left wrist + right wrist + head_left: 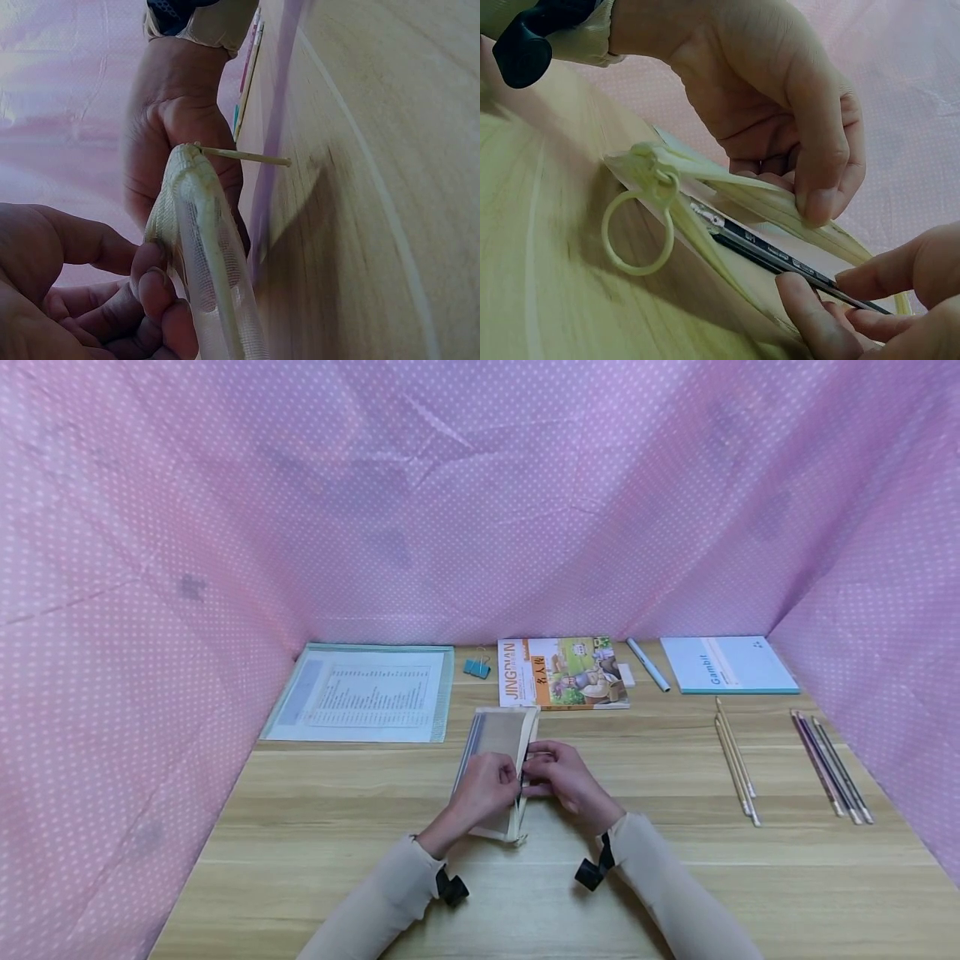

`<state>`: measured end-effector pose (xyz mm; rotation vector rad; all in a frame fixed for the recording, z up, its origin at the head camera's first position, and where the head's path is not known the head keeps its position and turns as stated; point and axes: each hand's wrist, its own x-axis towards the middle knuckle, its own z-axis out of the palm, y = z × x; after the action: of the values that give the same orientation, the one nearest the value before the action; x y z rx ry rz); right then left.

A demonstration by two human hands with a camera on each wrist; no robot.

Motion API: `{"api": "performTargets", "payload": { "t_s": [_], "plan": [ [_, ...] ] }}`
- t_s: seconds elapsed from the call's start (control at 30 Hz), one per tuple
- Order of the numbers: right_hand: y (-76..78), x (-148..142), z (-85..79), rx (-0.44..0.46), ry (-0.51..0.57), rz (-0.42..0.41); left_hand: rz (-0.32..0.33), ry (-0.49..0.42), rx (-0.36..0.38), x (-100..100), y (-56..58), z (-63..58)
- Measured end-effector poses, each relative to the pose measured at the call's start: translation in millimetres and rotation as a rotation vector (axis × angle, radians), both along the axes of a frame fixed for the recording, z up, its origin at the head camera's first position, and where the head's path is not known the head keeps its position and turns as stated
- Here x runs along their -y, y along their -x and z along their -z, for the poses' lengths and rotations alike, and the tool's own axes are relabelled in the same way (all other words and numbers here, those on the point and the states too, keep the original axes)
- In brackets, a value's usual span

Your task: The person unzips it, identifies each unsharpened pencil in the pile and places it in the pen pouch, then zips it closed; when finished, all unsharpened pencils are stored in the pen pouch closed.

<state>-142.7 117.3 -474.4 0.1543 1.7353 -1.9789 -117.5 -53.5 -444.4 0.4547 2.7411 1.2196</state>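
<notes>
Head view: at the centre of the frame, the left hand [486, 787] rests on a flat cream mesh zip pouch [498, 752], its fingers curled over the pouch's right-hand edge and pinching the upper lip of the opening. The right hand [564, 779] sits just right of that edge, touching it, thumb and fingers pinched on a dark slim pencil [780, 257]. In the right wrist view the pencil lies partly inside the open mouth, just under the lip that the left hand lifts, with a pale ring pull [637, 236] hanging at the zip's end.

The pouch's long axis runs away from the person, towards the top of the frame, and the opening runs along that axis on the side facing the right hand. The pencil lies nearly parallel to the opening. Both hands are at the pouch; the right is the one at the mouth.

Further out on the wooden tabletop [315, 827]: a clear document folder [363, 693] upper left, a small blue binder clip [476, 667], a colourful magazine [561, 672], a white pen [647, 664], a light blue notebook [726, 664], and two groups of pencils, wooden ones [735, 760] and darker ones [831, 766], at right.
</notes>
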Motion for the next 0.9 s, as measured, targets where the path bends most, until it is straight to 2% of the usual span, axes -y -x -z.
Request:
{"api": "performTargets", "payload": {
  "t_s": [0.2, 0.53, 0.67, 0.9],
  "plan": [
    [-0.7, -2, -2.0, -0.011, 0.007, -0.015, -0.006, 0.01, 0.029, 0, -0.2, -1.5],
    [-0.1, -17, -10.4, -0.035, -0.047, 0.014, -0.002, -0.005, -0.01, -1, -1.2, -1.6],
    [-0.1, -33, -22.4, -0.067, -0.093, 0.021, -0.001, -0.012, -0.022, -1, -1.5, -1.7],
    [-2.6, -69, -50.2, -0.163, -0.09, 0.041, -0.006, -0.023, 0.026, -1, -2.2, -2.8]
  ]
}}
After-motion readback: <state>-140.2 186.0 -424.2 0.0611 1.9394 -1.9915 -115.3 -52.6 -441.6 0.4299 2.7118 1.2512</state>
